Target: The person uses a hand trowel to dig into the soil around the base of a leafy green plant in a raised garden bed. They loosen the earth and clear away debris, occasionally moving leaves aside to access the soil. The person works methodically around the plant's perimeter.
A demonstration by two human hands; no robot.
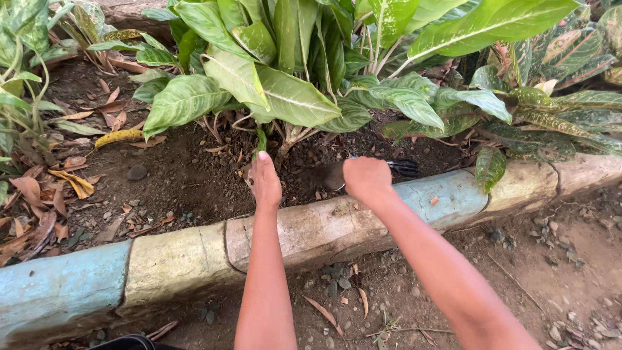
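Glossy leaves (285, 97), crumbly soil (188, 178), rough painted curb (324, 227)

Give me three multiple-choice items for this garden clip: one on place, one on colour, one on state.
1. Where is the right hand?
A. over the soil past the curb
B. on the gravel path
C. out of view

2. The curb section at far left is:
A. red
B. pale blue
C. black

3. The right hand is:
A. flat and open
B. closed on a dark-handled tool
C. holding a leaf

Answers: 1 A, it reaches past the curb; 2 B, worn blue paint shows; 3 B, fingers wrap the handle.
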